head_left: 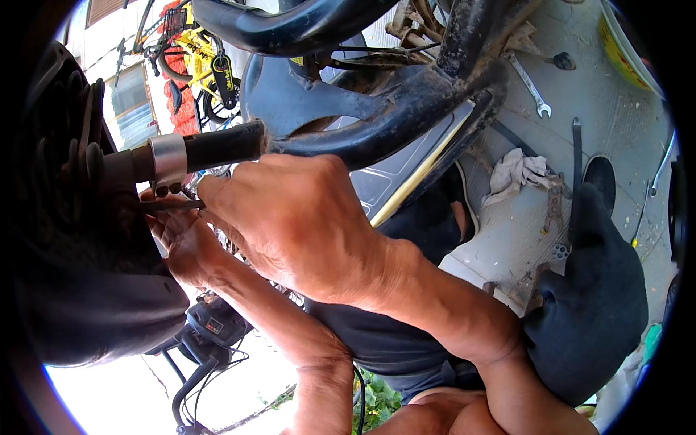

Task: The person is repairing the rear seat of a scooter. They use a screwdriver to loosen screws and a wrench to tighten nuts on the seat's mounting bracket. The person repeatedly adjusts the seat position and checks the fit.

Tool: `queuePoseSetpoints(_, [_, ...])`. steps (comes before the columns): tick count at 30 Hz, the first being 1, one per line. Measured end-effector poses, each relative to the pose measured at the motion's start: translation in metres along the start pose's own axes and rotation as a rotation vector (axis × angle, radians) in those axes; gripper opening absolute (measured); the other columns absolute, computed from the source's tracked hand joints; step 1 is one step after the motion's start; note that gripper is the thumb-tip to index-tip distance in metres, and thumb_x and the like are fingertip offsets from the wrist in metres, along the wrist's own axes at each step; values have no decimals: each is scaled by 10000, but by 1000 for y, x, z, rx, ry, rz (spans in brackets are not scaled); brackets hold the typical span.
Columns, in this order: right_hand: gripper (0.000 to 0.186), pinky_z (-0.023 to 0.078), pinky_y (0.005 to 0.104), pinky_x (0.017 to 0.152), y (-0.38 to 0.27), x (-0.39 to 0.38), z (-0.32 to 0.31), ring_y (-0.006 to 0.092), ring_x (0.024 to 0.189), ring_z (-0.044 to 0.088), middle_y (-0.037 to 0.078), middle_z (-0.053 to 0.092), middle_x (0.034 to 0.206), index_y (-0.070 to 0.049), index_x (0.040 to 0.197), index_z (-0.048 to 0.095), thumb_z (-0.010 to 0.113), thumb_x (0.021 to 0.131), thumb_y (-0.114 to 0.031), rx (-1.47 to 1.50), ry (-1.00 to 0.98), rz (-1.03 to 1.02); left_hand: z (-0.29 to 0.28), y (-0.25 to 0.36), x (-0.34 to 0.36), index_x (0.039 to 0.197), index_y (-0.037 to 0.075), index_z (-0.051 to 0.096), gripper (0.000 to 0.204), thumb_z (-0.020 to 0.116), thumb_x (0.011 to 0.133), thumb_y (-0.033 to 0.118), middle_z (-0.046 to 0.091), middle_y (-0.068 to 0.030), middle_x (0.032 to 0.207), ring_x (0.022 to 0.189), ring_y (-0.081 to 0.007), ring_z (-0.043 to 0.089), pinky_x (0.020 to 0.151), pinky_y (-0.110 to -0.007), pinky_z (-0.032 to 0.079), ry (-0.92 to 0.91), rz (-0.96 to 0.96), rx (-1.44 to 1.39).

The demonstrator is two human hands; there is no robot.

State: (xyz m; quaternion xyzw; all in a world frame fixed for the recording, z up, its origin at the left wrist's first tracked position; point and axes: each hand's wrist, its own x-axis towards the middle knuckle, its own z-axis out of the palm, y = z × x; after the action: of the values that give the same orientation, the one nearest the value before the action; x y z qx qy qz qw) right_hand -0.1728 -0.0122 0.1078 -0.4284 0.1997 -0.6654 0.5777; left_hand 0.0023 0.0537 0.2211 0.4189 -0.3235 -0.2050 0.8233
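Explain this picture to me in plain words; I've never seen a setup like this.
No robot here: a person works bare-handed. The one picture comes from a wide fisheye camera worn on the head, looking down, so straight edges bend. The right hand pinches a thin dark rod beside a silver clamp on a black tube. The left hand is just behind, partly hidden; whether it grips anything is unclear. The tube meets a worn black frame, apparently a bike's. On the ground at right lie an open-ended wrench and a crumpled pale rag.

Floor (616, 116): grey | on it: silver wrench (528, 81) | crumpled pale rag (516, 174) | dark flat bar (577, 151)
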Motion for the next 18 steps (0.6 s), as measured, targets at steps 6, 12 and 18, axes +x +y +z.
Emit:
queuePoseSetpoints(6, [171, 509, 370, 544, -9, 5, -8, 262, 594, 651, 137, 616, 630, -34, 728, 618, 712, 737, -176, -129, -42, 10, -5, -1, -1, 1250, -44, 496, 448, 355, 1013, 310, 546, -208, 1264, 1110, -307, 563, 982, -448, 427, -249, -425, -174])
queuePoseSetpoints(12, [189, 508, 357, 520, -7, 12, -19, 259, 555, 656, 145, 610, 578, -29, 693, 633, 708, 775, -182, -82, -106, 39, -3, -18, -13, 1231, 20, 547, 429, 319, 1017, 314, 601, -160, 1193, 1001, -284, 616, 951, -450, 457, -162, -100, 653])
queuePoseSetpoints(18, [170, 507, 365, 535, -6, 11, -15, 256, 576, 660, 134, 617, 597, -31, 705, 637, 709, 771, -170, -69, -113, 29, 25, -29, -24, 1284, 54, 537, 394, 338, 1013, 259, 607, -138, 1230, 1094, -277, 596, 992, -441, 436, -220, -248, 403])
